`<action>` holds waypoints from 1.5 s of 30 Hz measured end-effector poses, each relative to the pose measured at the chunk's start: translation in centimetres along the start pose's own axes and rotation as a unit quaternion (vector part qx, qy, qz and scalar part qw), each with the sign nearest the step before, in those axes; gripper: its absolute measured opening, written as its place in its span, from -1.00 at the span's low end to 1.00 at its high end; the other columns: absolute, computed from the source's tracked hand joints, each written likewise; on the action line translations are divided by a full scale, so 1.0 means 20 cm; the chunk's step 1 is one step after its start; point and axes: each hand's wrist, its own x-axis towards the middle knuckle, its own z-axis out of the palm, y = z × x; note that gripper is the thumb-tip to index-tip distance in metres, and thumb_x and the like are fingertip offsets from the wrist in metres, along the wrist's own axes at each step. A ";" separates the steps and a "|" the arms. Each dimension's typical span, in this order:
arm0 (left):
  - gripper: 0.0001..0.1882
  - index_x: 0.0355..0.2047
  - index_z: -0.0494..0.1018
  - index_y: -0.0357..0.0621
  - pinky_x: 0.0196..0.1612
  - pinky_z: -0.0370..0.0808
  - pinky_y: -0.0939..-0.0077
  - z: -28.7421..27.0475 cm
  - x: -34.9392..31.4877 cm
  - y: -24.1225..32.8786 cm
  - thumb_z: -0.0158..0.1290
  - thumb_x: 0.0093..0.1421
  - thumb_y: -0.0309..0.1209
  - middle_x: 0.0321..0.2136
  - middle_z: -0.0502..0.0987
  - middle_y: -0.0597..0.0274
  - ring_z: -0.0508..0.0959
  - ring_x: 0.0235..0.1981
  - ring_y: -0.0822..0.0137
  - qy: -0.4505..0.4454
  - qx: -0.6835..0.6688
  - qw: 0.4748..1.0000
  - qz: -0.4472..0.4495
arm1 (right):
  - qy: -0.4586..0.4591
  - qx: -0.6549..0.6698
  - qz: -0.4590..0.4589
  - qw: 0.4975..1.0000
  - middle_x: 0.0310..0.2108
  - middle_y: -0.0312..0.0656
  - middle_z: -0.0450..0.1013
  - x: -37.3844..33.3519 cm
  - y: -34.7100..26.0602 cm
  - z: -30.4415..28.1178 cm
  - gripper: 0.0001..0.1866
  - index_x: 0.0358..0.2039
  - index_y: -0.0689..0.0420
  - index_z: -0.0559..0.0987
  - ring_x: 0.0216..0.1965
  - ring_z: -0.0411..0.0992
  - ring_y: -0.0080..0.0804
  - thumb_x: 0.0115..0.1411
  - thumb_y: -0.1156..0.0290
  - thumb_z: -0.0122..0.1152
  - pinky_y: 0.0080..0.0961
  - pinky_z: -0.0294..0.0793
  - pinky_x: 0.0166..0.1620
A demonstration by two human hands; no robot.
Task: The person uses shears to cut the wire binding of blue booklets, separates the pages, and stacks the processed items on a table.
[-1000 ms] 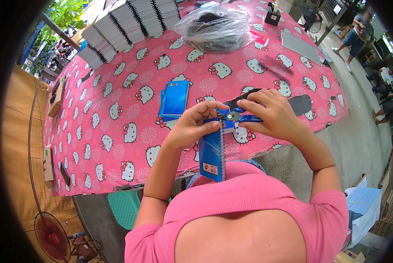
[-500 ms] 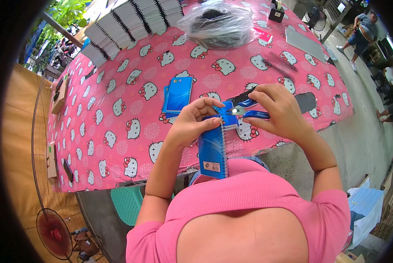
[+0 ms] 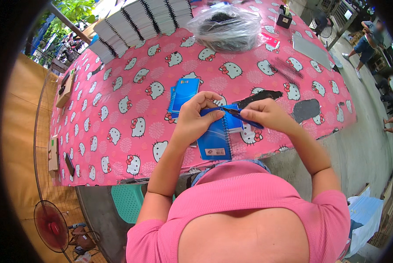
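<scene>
A blue spiral notebook (image 3: 215, 142) is pinched at its top end by my left hand (image 3: 195, 117), its coil running down the right edge. My right hand (image 3: 269, 115) is closed around blue-handled pliers (image 3: 251, 123). Their dark jaws meet the coil's upper end, right beside my left fingertips. Whether the jaws grip the wire is too small to tell. Another blue-covered piece lies just right of the coil, partly covered by the pliers and the notebook. Beyond my left hand, blue spiral notebooks (image 3: 185, 95) lie overlapped on the table.
The pink patterned tablecloth (image 3: 148, 111) has dark worn patches (image 3: 306, 110). Thick spiral-bound stacks (image 3: 139, 22) stand at the back left, near a clear plastic bag (image 3: 225, 28) of black coils. Loose coils (image 3: 286, 70) lie right. A phone (image 3: 69, 164) rests left; people are in the background.
The notebook's lower end has moved up and away from my body. The pliers' jaws have come to the coil's top, and their handles have turned and lie closer together.
</scene>
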 end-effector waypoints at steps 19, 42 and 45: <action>-0.79 -0.15 0.38 -0.08 -0.24 0.36 0.62 -0.34 0.27 -0.25 0.02 0.18 -0.53 -0.37 0.49 0.35 0.47 -0.31 0.50 0.253 -0.318 0.907 0.109 | 0.285 0.048 -0.261 0.921 -0.24 -0.07 0.49 0.62 -0.06 0.27 -0.65 -0.11 0.15 0.46 -0.28 0.49 -0.09 0.08 0.35 0.21 -0.36 0.46 -0.25; -0.39 0.12 0.21 -0.12 -0.13 0.41 0.40 -0.09 0.25 -0.21 0.16 0.08 -0.29 -0.21 0.48 0.10 0.48 -0.25 0.32 0.124 0.217 0.965 0.082 | 0.461 -0.016 -0.358 0.812 -0.46 -0.07 0.53 1.00 -0.46 -0.50 -0.69 -0.26 0.24 0.57 -0.46 0.50 -0.34 0.02 0.31 0.26 -0.49 0.45 -0.31; -0.48 0.03 0.31 -0.14 -0.01 0.34 0.29 -0.01 0.28 -0.47 0.11 0.08 -0.23 -0.10 0.43 -0.03 0.43 -0.06 0.03 -0.035 0.324 0.944 0.058 | 0.463 -0.077 -0.309 0.827 -0.39 -0.03 0.53 1.05 -0.47 -0.70 -0.58 -0.16 0.22 0.54 -0.39 0.52 -0.25 0.00 0.24 0.28 -0.44 0.46 -0.25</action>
